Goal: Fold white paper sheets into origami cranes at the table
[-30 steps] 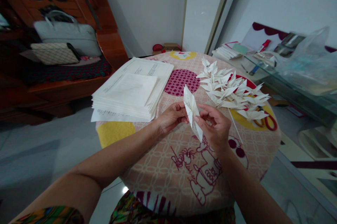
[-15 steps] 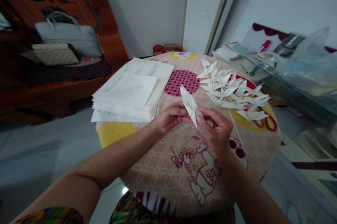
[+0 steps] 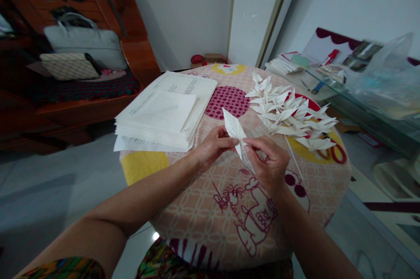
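Note:
Between my hands is a folded white paper (image 3: 233,126) with printed text, a long pointed diamond shape held above the table. My left hand (image 3: 215,144) pinches its left side near the middle, thumb on top. From the right, my right hand (image 3: 269,157) grips it at the centre between thumb and fingers. Just beyond and to the right lies a heap of folded paper cranes (image 3: 285,108). To the left sits a thick stack of printed paper (image 3: 157,139), with a smaller pile of square sheets (image 3: 166,110) on top.
A patterned cloth covers the round table (image 3: 197,209). Orange-handled scissors (image 3: 337,153) and a thin white stick (image 3: 295,158) lie by the cranes. At right, a glass shelf (image 3: 361,108) bears a plastic bag (image 3: 383,82); at left, a wooden bench (image 3: 141,60) holds bags.
The folded paper has turned and tilted slightly. My left thumb has come onto its middle, close to my right fingertips. Everything else on the table stays in place.

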`<state>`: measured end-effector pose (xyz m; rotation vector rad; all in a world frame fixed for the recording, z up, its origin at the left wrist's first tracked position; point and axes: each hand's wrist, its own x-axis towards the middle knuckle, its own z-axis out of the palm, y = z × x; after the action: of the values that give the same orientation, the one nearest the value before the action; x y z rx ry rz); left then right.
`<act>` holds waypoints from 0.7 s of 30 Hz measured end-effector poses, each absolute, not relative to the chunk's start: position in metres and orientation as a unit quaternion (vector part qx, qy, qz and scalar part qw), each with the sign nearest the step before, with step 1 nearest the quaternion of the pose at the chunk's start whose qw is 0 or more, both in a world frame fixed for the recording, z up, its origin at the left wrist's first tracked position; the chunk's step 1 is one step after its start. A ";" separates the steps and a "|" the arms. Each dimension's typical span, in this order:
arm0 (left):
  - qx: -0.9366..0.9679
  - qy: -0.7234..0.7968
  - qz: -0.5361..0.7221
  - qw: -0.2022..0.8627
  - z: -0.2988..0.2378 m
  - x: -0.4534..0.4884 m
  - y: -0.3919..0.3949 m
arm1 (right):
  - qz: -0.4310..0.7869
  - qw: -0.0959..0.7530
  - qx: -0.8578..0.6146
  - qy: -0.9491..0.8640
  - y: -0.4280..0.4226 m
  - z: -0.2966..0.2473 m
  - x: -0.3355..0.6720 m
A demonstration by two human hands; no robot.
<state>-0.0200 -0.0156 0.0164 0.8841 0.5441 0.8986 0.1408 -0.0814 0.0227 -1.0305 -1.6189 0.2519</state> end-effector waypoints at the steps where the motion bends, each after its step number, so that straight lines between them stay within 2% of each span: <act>1: 0.410 0.255 0.415 0.771 0.017 -0.020 -0.016 | 0.105 0.565 -0.440 -0.690 -0.081 0.023 0.141; 14: 0.438 0.262 0.404 0.759 0.017 -0.021 -0.015 | 0.101 0.560 -0.500 -0.653 -0.081 0.021 0.140; 21: 0.441 0.259 0.399 0.761 0.018 -0.022 -0.012 | 0.231 0.575 -0.516 -0.591 -0.078 0.013 0.142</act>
<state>-0.0217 -0.0122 0.0177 0.9606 0.5642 0.8685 0.1420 -0.0782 0.0129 -1.2084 -1.3835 0.5421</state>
